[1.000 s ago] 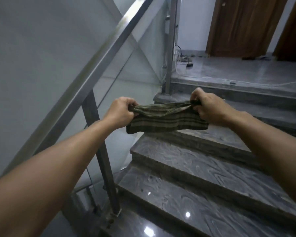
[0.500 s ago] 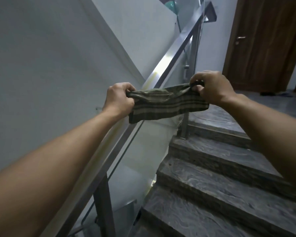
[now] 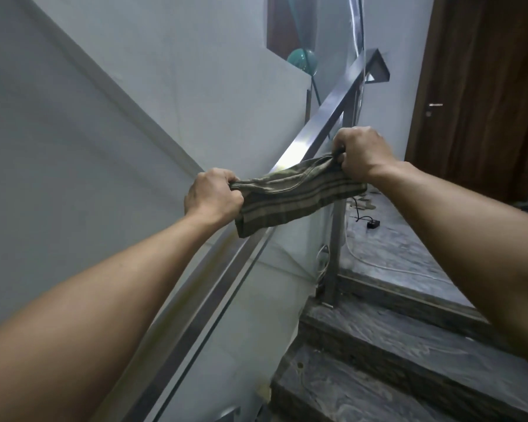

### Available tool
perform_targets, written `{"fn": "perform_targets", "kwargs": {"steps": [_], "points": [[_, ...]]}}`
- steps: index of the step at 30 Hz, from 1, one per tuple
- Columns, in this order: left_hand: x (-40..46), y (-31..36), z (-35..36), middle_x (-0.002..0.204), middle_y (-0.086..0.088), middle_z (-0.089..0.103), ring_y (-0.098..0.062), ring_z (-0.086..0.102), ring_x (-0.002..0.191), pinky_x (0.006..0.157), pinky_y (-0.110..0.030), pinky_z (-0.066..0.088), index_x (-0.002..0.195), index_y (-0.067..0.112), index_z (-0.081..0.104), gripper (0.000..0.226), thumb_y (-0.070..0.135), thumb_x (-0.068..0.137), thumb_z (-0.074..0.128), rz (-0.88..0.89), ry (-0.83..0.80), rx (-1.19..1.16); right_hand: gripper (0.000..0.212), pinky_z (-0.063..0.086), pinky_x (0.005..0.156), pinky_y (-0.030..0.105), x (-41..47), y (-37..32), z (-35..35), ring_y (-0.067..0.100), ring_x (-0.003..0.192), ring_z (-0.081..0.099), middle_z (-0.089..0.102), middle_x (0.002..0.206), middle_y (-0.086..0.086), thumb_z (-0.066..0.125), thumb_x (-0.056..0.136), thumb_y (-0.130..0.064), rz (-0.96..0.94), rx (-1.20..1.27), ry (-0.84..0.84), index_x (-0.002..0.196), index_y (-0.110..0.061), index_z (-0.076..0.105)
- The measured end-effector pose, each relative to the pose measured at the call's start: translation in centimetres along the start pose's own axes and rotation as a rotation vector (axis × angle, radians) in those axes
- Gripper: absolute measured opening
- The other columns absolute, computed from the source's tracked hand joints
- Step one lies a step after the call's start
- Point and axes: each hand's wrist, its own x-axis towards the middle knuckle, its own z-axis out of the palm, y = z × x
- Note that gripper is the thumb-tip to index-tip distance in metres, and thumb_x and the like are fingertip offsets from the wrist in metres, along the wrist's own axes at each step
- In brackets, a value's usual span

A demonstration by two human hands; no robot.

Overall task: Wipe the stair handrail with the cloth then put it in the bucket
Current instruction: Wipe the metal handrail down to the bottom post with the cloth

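The green and brown striped cloth (image 3: 296,194) is pulled out long between two bare hands, up in the air, right at the shiny square metal handrail (image 3: 323,121). The cloth crosses in front of the rail, and I cannot tell if it touches it. The left hand (image 3: 212,197) has its grip shut tight on the near left end of the cloth. The right hand (image 3: 361,155) has its grip shut tight on the far right end, a bit higher up. The lower edge of the cloth hangs down under the hands. The rail runs from near left up to far right, where it ends in a bent metal corner. A straight metal post (image 3: 336,245) holds it up and stands on the grey stone steps (image 3: 409,345). Under the rail is a clear glass panel (image 3: 256,300). Far off on the right is a dark brown wooden door (image 3: 485,86). A small black box with a wire (image 3: 373,224) lies on the floor near the door. A round teal ball (image 3: 302,59) shows past the white wall (image 3: 89,132).
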Motion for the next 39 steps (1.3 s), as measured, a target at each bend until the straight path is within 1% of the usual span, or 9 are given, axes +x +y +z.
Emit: {"fn": "perform_targets", "kwargs": {"steps": [9, 19, 21, 23, 27, 31, 33, 36, 39], "points": [[11.1, 5.6, 6.6, 0.090, -0.010, 0.072, -0.035, 0.063, 0.089, 0.068, -0.030, 0.045, 0.085, 0.019, 0.073, 0.020, 0.015, 0.074, 0.058, -0.102, -0.001, 0.076, 0.025, 0.052, 0.086, 0.047, 14.8, 5.3, 1.4, 0.042, 0.095, 0.060, 0.064, 0.106, 0.021, 0.056, 0.079, 0.001, -0.052, -0.020, 0.017, 0.097, -0.012, 0.067], [17.7, 7.8, 11.0, 0.096, -0.013, 0.073, -0.035, 0.065, 0.094, 0.068, -0.029, 0.044, 0.088, 0.015, 0.073, 0.019, 0.023, 0.073, 0.064, -0.168, -0.050, 0.184, 0.023, 0.047, 0.087, 0.046, 24.2, 7.9, 5.5, 0.039, 0.101, 0.058, 0.065, 0.107, 0.018, 0.053, 0.082, 0.002, -0.186, -0.122, -0.035, 0.098, -0.011, 0.065], [17.6, 8.9, 11.6, 0.102, -0.013, 0.071, -0.035, 0.063, 0.099, 0.071, -0.031, 0.044, 0.094, 0.015, 0.071, 0.023, 0.023, 0.074, 0.063, -0.120, -0.061, 0.320, 0.023, 0.043, 0.088, 0.047, 25.2, 8.6, 6.8, 0.038, 0.103, 0.053, 0.063, 0.109, 0.017, 0.053, 0.083, 0.000, -0.232, -0.211, 0.007, 0.099, -0.011, 0.065], [17.4, 10.4, 12.3, 0.112, -0.012, 0.063, -0.034, 0.057, 0.107, 0.080, -0.036, 0.045, 0.106, 0.015, 0.065, 0.033, 0.025, 0.074, 0.059, 0.022, -0.042, 0.464, 0.022, 0.041, 0.086, 0.047, 25.9, 9.1, 7.7, 0.039, 0.104, 0.049, 0.057, 0.110, 0.020, 0.052, 0.084, -0.002, -0.272, -0.277, 0.101, 0.101, -0.007, 0.065], [18.5, 12.5, 14.0, 0.128, -0.014, 0.050, -0.033, 0.045, 0.116, 0.095, -0.042, 0.036, 0.117, 0.010, 0.054, 0.047, 0.027, 0.075, 0.044, 0.295, -0.041, 0.364, 0.018, 0.046, 0.074, 0.048, 26.6, 9.8, 8.5, 0.040, 0.093, 0.055, 0.057, 0.102, 0.026, 0.047, 0.089, 0.000, -0.324, -0.242, 0.173, 0.100, 0.004, 0.061], [20.5, 12.2, 16.8, 0.159, -0.019, 0.017, -0.031, 0.020, 0.145, 0.117, -0.043, 0.019, 0.145, 0.004, 0.025, 0.056, 0.027, 0.096, 0.038, 0.252, -0.297, 0.231, 0.028, 0.051, 0.083, 0.047, 26.2, 11.2, 9.3, 0.041, 0.092, 0.062, 0.069, 0.103, 0.022, 0.045, 0.086, 0.001, -0.389, -0.191, 0.072, 0.099, 0.002, 0.069], [20.7, 11.4, 18.1, 0.162, -0.016, 0.001, -0.027, 0.007, 0.149, 0.120, -0.046, 0.012, 0.151, 0.005, 0.008, 0.062, 0.032, 0.100, 0.031, 0.210, -0.383, 0.215, 0.039, 0.049, 0.095, 0.046, 25.7, 11.7, 9.4, 0.038, 0.106, 0.061, 0.068, 0.118, 0.019, 0.042, 0.080, 0.002, -0.456, -0.155, -0.036, 0.109, -0.002, 0.069], [20.2, 10.9, 19.0, 0.163, -0.010, -0.006, -0.025, 0.004, 0.150, 0.120, -0.046, 0.012, 0.152, 0.009, -0.001, 0.065, 0.037, 0.101, 0.026, 0.207, -0.362, 0.256, 0.056, 0.032, 0.113, 0.043, 25.1, 12.0, 8.5, 0.033, 0.133, 0.043, 0.048, 0.146, 0.017, 0.037, 0.082, 0.003, -0.506, -0.178, -0.233, 0.135, -0.003, 0.052], [19.2, 10.7, 18.8, 0.163, -0.009, -0.005, -0.026, 0.007, 0.149, 0.119, -0.043, 0.014, 0.152, 0.010, -0.002, 0.066, 0.039, 0.101, 0.026, 0.206, -0.331, 0.280, 0.068, 0.017, 0.120, 0.041, 24.9, 11.7, 7.3, 0.026, 0.148, 0.018, 0.019, 0.162, 0.007, 0.031, 0.084, 0.002, -0.448, -0.183, -0.403, 0.149, -0.016, 0.032]]}}
